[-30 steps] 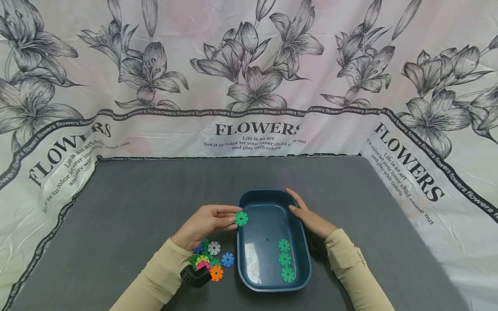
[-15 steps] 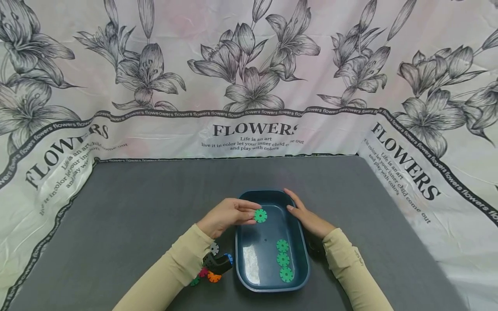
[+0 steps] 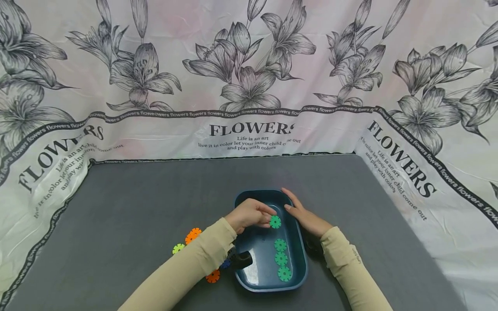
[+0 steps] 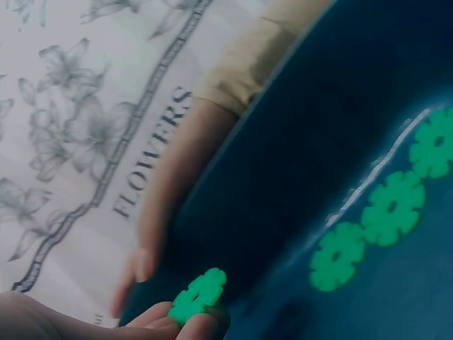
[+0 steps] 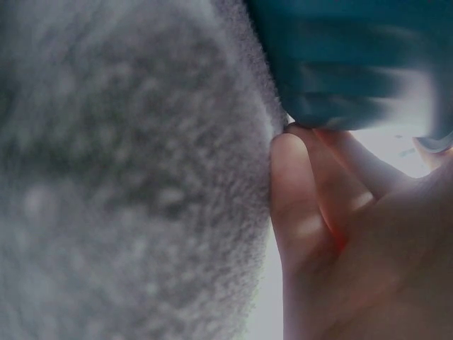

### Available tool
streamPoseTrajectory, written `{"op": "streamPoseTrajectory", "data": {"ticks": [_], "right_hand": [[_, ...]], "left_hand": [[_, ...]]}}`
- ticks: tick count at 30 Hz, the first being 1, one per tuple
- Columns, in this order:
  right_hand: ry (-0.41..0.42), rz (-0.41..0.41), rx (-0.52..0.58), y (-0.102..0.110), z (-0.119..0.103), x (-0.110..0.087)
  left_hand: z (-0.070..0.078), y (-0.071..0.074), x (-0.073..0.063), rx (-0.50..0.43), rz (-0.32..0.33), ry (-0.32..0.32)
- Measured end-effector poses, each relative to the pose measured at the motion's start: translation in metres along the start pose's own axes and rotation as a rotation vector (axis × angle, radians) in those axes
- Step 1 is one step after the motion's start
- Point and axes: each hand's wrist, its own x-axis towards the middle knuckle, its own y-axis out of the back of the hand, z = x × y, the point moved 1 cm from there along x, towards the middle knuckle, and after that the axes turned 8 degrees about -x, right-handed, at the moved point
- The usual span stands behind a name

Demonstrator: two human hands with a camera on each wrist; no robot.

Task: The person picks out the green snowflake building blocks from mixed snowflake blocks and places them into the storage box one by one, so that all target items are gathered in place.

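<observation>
Three green notched plastic discs (image 3: 280,258) already lie in a row inside the dark teal plastic tray (image 3: 298,263); a fourth green disc (image 3: 275,222) is pinched in our left hand (image 3: 249,214) over it. Our right hand (image 3: 307,216) rests flat against the tray's rim. Outside on the grey table (image 3: 136,203) we count two orange discs (image 3: 192,235), one yellow-green (image 3: 178,248) and a partly hidden blue one, so sorting seems about half done.

The head view is evenly lit and sharp, with soft shadows only — a pale glare patch lies on the tray (image 3: 253,268) floor near its front edge. Its backdrop bows slightly toward the corners. The left wrist view is dim and motion-blurred; the right wrist view is badly out of focus, with white glare behind the right hand (image 5: 340,234).
</observation>
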Motion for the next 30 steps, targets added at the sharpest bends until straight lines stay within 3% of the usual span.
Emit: {"op": "streamPoseTrajectory", "data": {"ticks": [10, 21, 30], "right_hand": [[0.032, -0.007, -0.015, 0.000, 0.000, 0.002], [0.013, -0.005, -0.024, 0.001, 0.002, 0.000], [0.016, 0.003, -0.026, 0.001, 0.000, 0.000]], "left_hand": [[-0.019, -0.018, 0.011, 0.036, 0.040, 0.061], [-0.021, -0.022, 0.014, 0.055, 0.054, 0.051], [-0.021, -0.022, 0.015, 0.090, 0.069, -0.015]]}}
